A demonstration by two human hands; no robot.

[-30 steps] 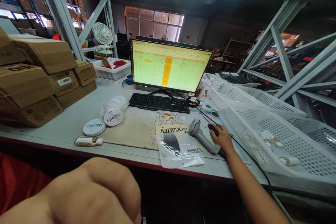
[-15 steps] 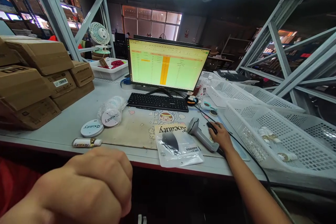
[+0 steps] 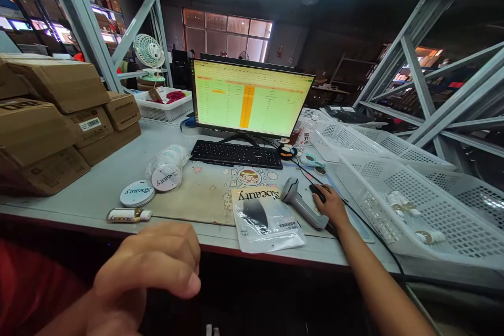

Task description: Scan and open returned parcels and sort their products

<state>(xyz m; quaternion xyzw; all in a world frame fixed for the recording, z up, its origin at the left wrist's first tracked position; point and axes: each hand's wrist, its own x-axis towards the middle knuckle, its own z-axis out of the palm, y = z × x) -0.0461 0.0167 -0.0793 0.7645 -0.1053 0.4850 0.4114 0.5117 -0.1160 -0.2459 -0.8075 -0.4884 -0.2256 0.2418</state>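
Note:
My right hand (image 3: 329,205) rests over a black computer mouse (image 3: 318,192), fingers wrapped round it, on the right of the desk. Left of it lies a grey barcode scanner (image 3: 305,207). A flat white and clear pouch (image 3: 262,226) lettered "Sbeauty" is beside the scanner at the desk's front edge. In the lower left, close to the camera, my left hand (image 3: 153,262) hovers in front of the desk edge with curled fingers and nothing visible in them. Nearest to it are a small white-capped bottle (image 3: 128,215) on its side and round white tins (image 3: 137,193).
Behind the keyboard (image 3: 236,154) stands a monitor (image 3: 252,97) showing a spreadsheet. Cardboard boxes (image 3: 51,81) are stacked at the left. White perforated baskets (image 3: 370,199) line the right side, one with several small bottles. Bubble-wrapped round tins (image 3: 167,168) stand left of the keyboard.
My left hand has turned and drawn back slightly, its fist loosening so that the bent index finger shows. My right hand stays on the mouse.

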